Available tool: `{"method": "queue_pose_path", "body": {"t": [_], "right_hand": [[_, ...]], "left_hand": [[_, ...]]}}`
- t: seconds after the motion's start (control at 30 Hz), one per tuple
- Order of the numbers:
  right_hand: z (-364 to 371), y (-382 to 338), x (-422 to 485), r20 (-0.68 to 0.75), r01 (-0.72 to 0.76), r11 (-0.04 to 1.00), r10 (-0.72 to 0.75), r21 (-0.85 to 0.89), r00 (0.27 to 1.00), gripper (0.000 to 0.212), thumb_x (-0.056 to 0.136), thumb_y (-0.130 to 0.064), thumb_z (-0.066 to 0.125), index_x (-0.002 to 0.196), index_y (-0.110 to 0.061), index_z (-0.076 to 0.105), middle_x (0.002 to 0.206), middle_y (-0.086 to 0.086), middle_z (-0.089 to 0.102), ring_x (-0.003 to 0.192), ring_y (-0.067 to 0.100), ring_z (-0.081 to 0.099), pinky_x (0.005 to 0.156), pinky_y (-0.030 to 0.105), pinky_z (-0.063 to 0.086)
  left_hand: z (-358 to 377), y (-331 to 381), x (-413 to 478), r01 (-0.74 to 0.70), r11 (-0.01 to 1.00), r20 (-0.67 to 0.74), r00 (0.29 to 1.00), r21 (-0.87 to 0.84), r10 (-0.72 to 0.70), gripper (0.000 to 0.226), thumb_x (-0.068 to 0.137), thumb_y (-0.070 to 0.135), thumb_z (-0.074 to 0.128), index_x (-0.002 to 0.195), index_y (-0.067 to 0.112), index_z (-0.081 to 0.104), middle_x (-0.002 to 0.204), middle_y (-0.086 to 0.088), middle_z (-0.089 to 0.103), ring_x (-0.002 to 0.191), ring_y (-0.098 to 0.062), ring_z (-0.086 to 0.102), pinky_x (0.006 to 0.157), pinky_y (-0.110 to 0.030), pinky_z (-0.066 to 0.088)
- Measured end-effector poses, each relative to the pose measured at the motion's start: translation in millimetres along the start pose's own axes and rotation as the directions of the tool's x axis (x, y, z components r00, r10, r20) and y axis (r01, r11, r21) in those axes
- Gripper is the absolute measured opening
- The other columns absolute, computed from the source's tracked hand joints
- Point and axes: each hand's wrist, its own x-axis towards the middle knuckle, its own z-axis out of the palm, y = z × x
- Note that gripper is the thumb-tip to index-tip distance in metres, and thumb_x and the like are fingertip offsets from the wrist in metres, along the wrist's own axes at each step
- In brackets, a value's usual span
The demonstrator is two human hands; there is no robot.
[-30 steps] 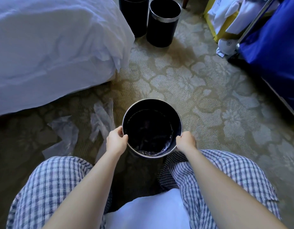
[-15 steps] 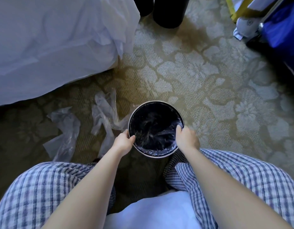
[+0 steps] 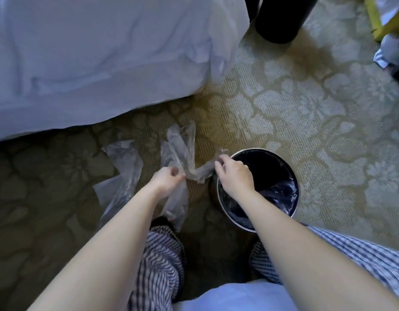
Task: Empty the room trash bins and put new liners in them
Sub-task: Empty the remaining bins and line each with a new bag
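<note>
A black round trash bin with a metal rim stands on the carpet between my knees and to the right, with clear plastic film crumpled inside it. Left of the bin lies a clear plastic liner. My left hand pinches one end of it and my right hand pinches the other end just over the bin's left rim. The liner hangs twisted between the two hands. A second clear liner lies flat on the carpet further left.
A bed with a white sheet fills the upper left. Another black bin stands at the top, beside a second dark one. A yellow frame with white cloth sits at the top right. Patterned carpet spreads to the right.
Both hands have left the bin's rim and moved left to the clear liner on the floor, which they now hold lifted between them. The view has shifted left and down.
</note>
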Motion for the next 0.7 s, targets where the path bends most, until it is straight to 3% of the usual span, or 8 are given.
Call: {"method": "queue_pose_path", "body": {"t": [0.13, 0.2, 0.3, 0.4, 0.5, 0.63, 0.7], "right_hand": [[37.3, -34.3, 29.0, 0.102, 0.054, 0.991, -0.067, 0.126, 0.993, 0.038, 0.095, -0.033, 0.050, 0.126, -0.011, 0.051, 0.111, 0.016, 0.065, 0.106, 0.037, 0.059, 0.084, 0.041, 0.048], [61.0, -43.9, 46.7, 0.196, -0.002, 0.982, -0.037, 0.191, 0.980, 0.050, 0.093, -0.033, 0.055, 0.135, -0.009, 0.044, 0.121, 0.015, 0.060, 0.113, 0.034, 0.056, 0.089, 0.039, 0.047], [94.1, -50.5, 73.6, 0.300, -0.125, 0.959, 0.045, 0.254, 0.953, 0.073, 0.089, -0.039, 0.060, 0.146, -0.012, 0.025, 0.141, 0.012, 0.042, 0.131, 0.031, 0.040, 0.103, 0.038, 0.039], [119.7, -49.9, 101.6, 0.342, -0.163, 0.975, 0.103, 0.151, 0.934, 0.093, 0.087, -0.042, 0.062, 0.151, -0.009, 0.003, 0.155, 0.012, 0.019, 0.142, 0.031, 0.021, 0.111, 0.038, 0.028], [143.4, -42.9, 125.9, 0.344, -0.171, 0.983, 0.136, 0.074, 0.929, 0.109, 0.082, -0.048, 0.067, 0.151, -0.007, -0.007, 0.159, 0.013, 0.006, 0.146, 0.029, 0.010, 0.116, 0.040, 0.020], [176.3, -36.4, 151.1, 0.289, -0.167, 0.982, 0.186, -0.090, 0.939, 0.119, 0.077, -0.057, 0.067, 0.149, -0.004, -0.012, 0.159, 0.014, -0.001, 0.147, 0.028, 0.001, 0.117, 0.041, 0.007], [189.3, -32.7, 160.0, 0.277, -0.190, 0.972, 0.222, -0.137, 0.935, 0.123, 0.075, -0.060, 0.067, 0.149, -0.006, -0.014, 0.159, 0.013, -0.002, 0.147, 0.028, -0.002, 0.117, 0.043, 0.002]], "left_hand": [[-31.2, -32.1, 30.9, 0.079, 0.997, -0.017, 0.997, 0.018, -0.079, 0.043, 0.096, 0.027, 0.051, 0.134, 0.006, 0.048, 0.128, -0.011, 0.055, 0.117, -0.025, 0.052, 0.089, -0.028, 0.039], [-43.2, -59.2, 54.3, 0.139, 0.989, -0.033, 0.990, 0.039, -0.138, 0.041, 0.095, 0.031, 0.054, 0.126, 0.005, 0.052, 0.121, -0.010, 0.056, 0.113, -0.027, 0.053, 0.087, -0.029, 0.040], [-57.5, -104.2, 88.7, 0.211, 0.969, -0.061, 0.977, 0.130, -0.205, 0.045, 0.094, 0.035, 0.053, 0.125, 0.002, 0.052, 0.128, -0.017, 0.055, 0.117, -0.031, 0.052, 0.091, -0.031, 0.041], [-60.3, -142.7, 118.3, 0.261, 0.947, -0.134, 0.962, 0.187, -0.239, 0.049, 0.092, 0.038, 0.055, 0.126, 0.003, 0.049, 0.128, -0.019, 0.052, 0.119, -0.035, 0.049, 0.098, -0.040, 0.042], [-49.3, -173.7, 140.7, 0.279, 0.941, -0.171, 0.953, 0.190, -0.249, 0.060, 0.088, 0.043, 0.058, 0.129, 0.000, 0.045, 0.132, -0.021, 0.048, 0.122, -0.036, 0.046, 0.101, -0.046, 0.039], [-37.1, -201.4, 163.7, 0.369, 0.916, -0.256, 0.911, 0.159, -0.323, 0.097, 0.082, 0.048, 0.065, 0.149, 0.004, 0.013, 0.153, -0.018, 0.023, 0.140, -0.033, 0.025, 0.112, -0.046, 0.027], [-33.5, -215.1, 177.6, 0.382, 0.921, -0.315, 0.887, 0.083, -0.339, 0.107, 0.077, 0.047, 0.071, 0.150, 0.004, 0.007, 0.154, -0.017, 0.018, 0.141, -0.033, 0.021, 0.113, -0.046, 0.024]]}}
